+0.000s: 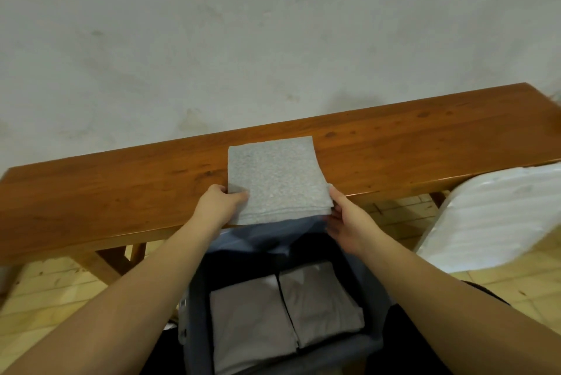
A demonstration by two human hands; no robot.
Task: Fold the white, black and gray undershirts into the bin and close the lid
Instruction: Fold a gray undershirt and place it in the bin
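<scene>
Folded gray undershirt (277,178) sits mid-frame on the bench (394,143), near edge hanging over the bin (194,308), long axis running away from the camera. Left hand (217,203) and right hand (346,222) pinch its near corners, one each side

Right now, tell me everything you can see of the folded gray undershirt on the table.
The gray undershirt is heathered light gray knit, folded into a neat, roughly square stack of several layers. It lies flat on the wooden table, its near edge at the table's front edge, above the open bin. The left hand grips its near left corner with the thumb on top; the right hand holds its near right corner.
</scene>
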